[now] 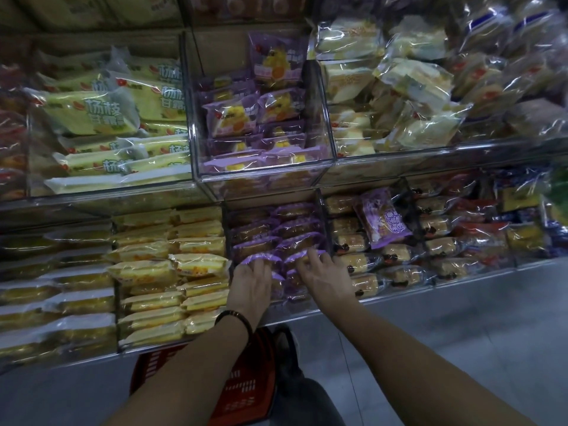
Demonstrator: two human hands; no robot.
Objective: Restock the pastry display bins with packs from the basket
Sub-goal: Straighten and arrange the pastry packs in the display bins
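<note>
Both of my hands reach into the lower middle bin (pixel 318 207), which holds rows of purple pastry packs (pixel 293 224). My left hand (pixel 252 279) lies palm down on the front packs, its fingertips pressed onto a purple pack's edge (pixel 258 257). My right hand (pixel 322 276) rests next to it, fingers spread and curled over another front pack (pixel 302 255). Neither hand has a pack lifted. The red basket (pixel 246 388) stands on the floor below the shelf, mostly hidden by my left forearm; its contents are hidden.
An upper clear bin (pixel 264 176) of purple packs juts out just above my hands. Yellow packs (pixel 172 265) fill the bins to the left, brown rolls (pixel 362 259) those to the right, with one stray purple pack (pixel 382 219) on top. Grey floor (pixel 461 333) lies right.
</note>
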